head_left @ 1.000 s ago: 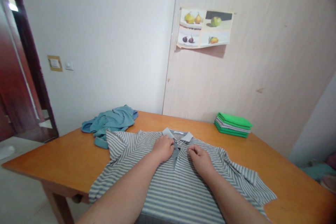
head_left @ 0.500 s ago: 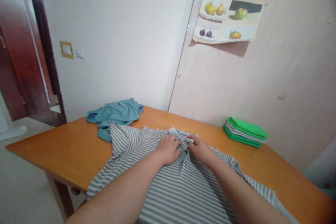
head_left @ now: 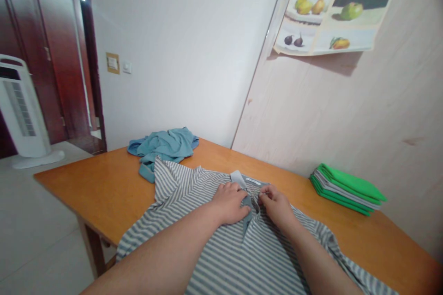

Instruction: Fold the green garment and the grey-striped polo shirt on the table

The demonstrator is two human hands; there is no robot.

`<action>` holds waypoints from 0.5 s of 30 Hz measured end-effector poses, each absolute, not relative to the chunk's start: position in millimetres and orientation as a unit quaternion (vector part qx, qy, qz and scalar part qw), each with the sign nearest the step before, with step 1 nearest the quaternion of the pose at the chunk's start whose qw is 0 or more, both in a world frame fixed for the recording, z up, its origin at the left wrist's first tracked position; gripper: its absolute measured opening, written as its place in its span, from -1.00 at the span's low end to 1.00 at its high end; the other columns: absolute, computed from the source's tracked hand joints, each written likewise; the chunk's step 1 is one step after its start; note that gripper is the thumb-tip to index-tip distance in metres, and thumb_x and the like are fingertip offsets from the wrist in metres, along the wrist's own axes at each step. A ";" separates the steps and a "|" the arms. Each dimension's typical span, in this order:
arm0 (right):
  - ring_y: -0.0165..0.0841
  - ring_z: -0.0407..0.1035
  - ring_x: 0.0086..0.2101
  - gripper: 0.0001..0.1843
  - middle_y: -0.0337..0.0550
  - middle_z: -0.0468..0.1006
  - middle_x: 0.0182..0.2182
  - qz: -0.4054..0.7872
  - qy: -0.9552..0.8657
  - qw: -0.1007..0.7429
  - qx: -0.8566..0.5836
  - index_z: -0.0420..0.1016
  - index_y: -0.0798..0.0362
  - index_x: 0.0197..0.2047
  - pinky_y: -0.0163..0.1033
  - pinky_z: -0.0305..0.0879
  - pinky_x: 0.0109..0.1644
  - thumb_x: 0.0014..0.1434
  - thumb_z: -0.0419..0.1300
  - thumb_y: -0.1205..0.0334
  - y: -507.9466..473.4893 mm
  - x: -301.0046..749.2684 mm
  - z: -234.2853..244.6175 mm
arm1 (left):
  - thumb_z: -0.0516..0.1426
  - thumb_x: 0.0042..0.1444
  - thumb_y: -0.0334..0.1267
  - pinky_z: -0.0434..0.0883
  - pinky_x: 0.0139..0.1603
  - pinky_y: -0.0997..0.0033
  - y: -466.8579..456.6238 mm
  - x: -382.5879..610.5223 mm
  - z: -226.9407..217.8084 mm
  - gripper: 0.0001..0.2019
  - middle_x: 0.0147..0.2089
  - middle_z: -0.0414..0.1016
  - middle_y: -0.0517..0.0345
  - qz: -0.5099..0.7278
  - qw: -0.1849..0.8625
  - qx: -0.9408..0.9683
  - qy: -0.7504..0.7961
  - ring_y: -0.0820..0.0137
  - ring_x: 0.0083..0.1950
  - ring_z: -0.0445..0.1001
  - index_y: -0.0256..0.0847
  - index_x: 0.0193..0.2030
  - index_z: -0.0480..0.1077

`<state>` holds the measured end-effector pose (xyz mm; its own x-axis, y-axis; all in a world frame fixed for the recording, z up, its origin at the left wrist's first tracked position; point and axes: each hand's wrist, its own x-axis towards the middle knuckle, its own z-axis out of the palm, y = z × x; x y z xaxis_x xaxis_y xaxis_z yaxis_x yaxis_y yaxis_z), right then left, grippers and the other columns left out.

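Well, our striped shirt point(head_left: 221, 258) lies spread on the table point(head_left: 104, 184), covering part of its near edge and running out of view below; our left hand point(head_left: 230, 203) rests over the grey placket point(head_left: 248, 221), and we cannot tell whether it grips; our right hand point(head_left: 276, 205) pinches the cloth just beside; orange wood shows between shirt and folded green stack point(head_left: 349, 189); beyond, we see a pale wall point(head_left: 180, 55)

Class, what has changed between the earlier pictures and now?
The right hand moved up the striped shirt to the collar; its grip is unclear. The view swung left, bringing in a white appliance. The left hand stayed on the shirt; teal cloth and folded stack stayed put.
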<state>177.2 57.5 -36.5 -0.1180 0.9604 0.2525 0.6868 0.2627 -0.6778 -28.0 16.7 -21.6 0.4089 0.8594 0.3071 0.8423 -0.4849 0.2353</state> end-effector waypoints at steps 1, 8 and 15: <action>-0.37 0.32 -0.54 -0.80 -0.30 0.46 -0.53 0.228 -0.705 0.363 -0.565 0.35 -0.02 -0.27 -0.30 0.16 -0.45 0.15 0.02 0.06 57.0 176.6 -35.6 | 0.05 0.19 0.10 0.28 0.09 0.05 16.1 -28.0 -20.9 -0.60 0.07 0.41 -0.02 0.198 0.020 0.839 0.507 0.05 0.10 0.34 -0.05 0.02 0.45; -0.35 0.45 -0.47 -0.70 -0.21 0.54 -0.41 0.375 -0.631 0.477 -0.483 0.34 0.00 -0.19 -0.28 0.30 -0.38 0.11 0.16 -0.03 51.8 169.2 -28.9 | 0.05 0.19 0.05 0.28 0.08 0.05 13.0 -27.4 -16.9 -0.63 0.04 0.42 -0.02 0.195 0.026 0.840 0.506 0.05 0.10 0.35 -0.04 0.03 0.44; -0.32 0.47 -0.33 -0.68 -0.11 0.60 -0.28 0.339 -0.693 0.424 -0.473 0.39 0.04 -0.09 -0.23 0.37 -0.21 0.19 0.10 0.02 51.4 170.2 -32.0 | 0.03 0.20 0.03 0.30 0.07 0.03 13.1 -26.7 -18.3 -0.65 0.05 0.42 -0.05 0.184 0.008 0.838 0.513 0.04 0.10 0.34 -0.09 -0.02 0.45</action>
<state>170.2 51.4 -32.0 -0.1918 0.9442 0.2678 0.3684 0.3221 -0.8721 -26.7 13.1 -18.3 0.4051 0.8634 0.3009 0.8576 -0.4729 0.2022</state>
